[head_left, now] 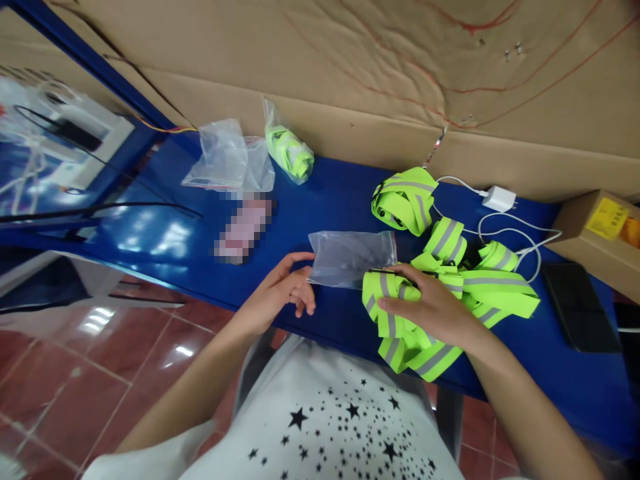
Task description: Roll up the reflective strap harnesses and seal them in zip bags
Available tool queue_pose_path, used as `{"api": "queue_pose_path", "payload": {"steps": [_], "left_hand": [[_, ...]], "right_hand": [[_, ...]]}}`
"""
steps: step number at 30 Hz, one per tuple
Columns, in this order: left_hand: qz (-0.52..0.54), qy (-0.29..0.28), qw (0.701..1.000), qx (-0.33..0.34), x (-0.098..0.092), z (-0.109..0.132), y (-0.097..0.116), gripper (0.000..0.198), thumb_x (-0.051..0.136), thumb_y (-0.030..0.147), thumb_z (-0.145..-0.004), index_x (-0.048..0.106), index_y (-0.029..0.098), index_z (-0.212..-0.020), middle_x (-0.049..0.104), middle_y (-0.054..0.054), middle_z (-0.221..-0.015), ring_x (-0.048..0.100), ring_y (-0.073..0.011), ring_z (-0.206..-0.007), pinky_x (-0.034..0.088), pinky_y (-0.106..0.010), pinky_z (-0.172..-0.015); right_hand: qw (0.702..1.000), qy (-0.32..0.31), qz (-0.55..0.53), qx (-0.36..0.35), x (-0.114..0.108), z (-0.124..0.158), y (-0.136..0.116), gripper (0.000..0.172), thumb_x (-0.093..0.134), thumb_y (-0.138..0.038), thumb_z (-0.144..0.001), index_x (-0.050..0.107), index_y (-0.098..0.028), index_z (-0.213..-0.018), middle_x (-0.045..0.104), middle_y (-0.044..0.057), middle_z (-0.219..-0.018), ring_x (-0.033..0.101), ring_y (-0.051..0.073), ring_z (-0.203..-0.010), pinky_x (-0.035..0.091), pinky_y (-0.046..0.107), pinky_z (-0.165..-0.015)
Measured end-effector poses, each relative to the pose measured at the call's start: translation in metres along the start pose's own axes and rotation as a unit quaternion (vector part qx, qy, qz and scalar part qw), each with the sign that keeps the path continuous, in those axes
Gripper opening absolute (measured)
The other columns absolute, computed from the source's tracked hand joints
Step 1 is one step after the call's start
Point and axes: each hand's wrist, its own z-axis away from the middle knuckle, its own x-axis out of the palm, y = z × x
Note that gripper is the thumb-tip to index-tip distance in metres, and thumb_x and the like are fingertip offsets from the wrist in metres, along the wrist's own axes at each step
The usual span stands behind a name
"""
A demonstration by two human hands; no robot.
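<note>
Head view: left hand [285, 290] over surface's [330, 200] near edge, index extended to flat clear bag [350, 257], other fingers loosely curled. Right hand [443, 310] near same edge, thumb and fingers gripping neon roll [385, 290]. Far edge: pouch [271, 115] containing neon strap [293, 157].

A bag [350, 259] lies on the table [333, 193], left of the strap pile [493, 285].

This looks like a workshop, given the blue workbench [340, 193], plastic bags [353, 257] and reflective straps [493, 281].
</note>
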Motion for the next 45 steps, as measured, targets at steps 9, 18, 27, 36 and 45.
{"api": "queue_pose_path", "payload": {"steps": [9,18,27,36,45], "left_hand": [[0.055,0.01,0.995,0.086,-0.002,-0.033,0.002,0.078,0.09,0.032,-0.072,0.044,0.025,-0.136,0.073,-0.008,-0.119,0.076,-0.0178,-0.073,0.057,-0.021,-0.049],[-0.337,0.186,0.886,0.258,-0.002,-0.021,-0.004,0.041,0.056,0.026,-0.101,0.053,0.026,-0.141,0.068,-0.01,-0.133,0.07,-0.0136,-0.074,0.06,-0.03,-0.071],[-0.555,-0.143,0.726,0.38,0.033,-0.046,0.03,0.086,0.066,0.059,-0.096,0.029,0.023,-0.165,0.031,-0.021,-0.172,0.029,-0.0384,-0.161,0.031,-0.059,-0.127],[-0.59,-0.137,0.696,0.385,0.072,-0.053,0.039,0.094,0.071,0.061,-0.09,0.031,0.019,-0.163,0.021,-0.025,-0.174,0.015,-0.0428,-0.164,0.004,-0.073,-0.129],[-0.525,-0.113,0.713,0.451,0.077,-0.078,0.025,0.115,0.072,0.081,-0.079,0.025,0.02,-0.165,0.046,-0.022,-0.161,0.043,-0.0397,-0.151,0.028,-0.065,-0.126]], "right_hand": [[1.0,0.007,0.005,-0.001,0.0,0.001,-0.001,0.068,0.072,-0.068,-0.084,0.063,-0.03,-0.139,0.068,0.011,-0.142,0.069,0.041,-0.123,0.06,0.052,-0.093],[1.0,0.014,0.003,-0.015,0.003,0.001,0.0,0.068,0.073,-0.068,-0.084,0.065,-0.028,-0.138,0.072,0.013,-0.136,0.071,0.041,-0.119,0.061,0.052,-0.091],[0.982,0.048,-0.182,-0.01,-0.027,0.011,0.013,0.064,0.088,-0.055,-0.073,0.07,-0.03,-0.129,0.075,0.004,-0.13,0.071,0.034,-0.122,0.059,0.047,-0.104],[0.874,0.234,-0.426,-0.015,-0.046,0.002,0.019,0.064,0.092,-0.044,-0.067,0.069,-0.027,-0.124,0.078,0.005,-0.121,0.077,0.033,-0.111,0.066,0.047,-0.095],[0.876,0.235,-0.42,-0.011,-0.041,-0.001,0.025,0.078,0.099,-0.041,-0.063,0.066,-0.03,-0.133,0.077,0.003,-0.127,0.072,0.033,-0.124,0.063,0.047,-0.105]]}}
